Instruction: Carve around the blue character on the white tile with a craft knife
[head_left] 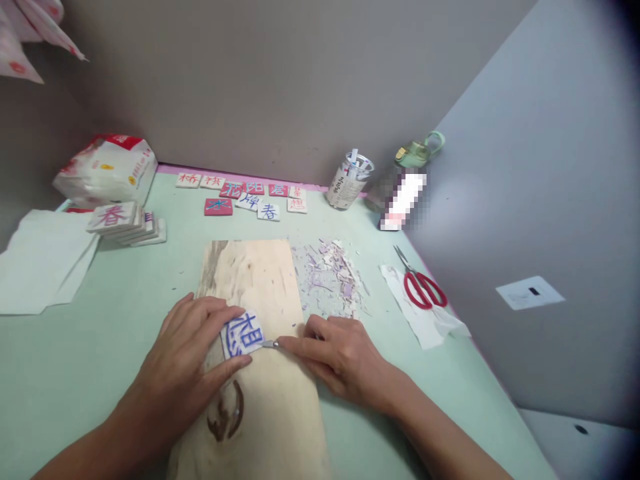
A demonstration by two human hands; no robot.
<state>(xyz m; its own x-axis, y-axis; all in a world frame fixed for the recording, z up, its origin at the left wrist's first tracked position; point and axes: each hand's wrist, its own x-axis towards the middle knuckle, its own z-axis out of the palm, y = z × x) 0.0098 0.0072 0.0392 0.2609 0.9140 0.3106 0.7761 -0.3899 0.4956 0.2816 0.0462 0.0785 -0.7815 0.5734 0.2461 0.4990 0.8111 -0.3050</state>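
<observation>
Upon the wooden board [260,270], the left hand [187,357] clasps the blue-marked tile [243,335] by its edges, presumably to steady it against the small knife [269,344] gripped in the right hand [345,357], while shavings [346,288] lie just right of the board, probably out of the blade's way.

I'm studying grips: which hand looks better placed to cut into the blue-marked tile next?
Probably the right hand: it holds the knife, with the tip at the tile. The left hand is holding the tile over the board.
</observation>
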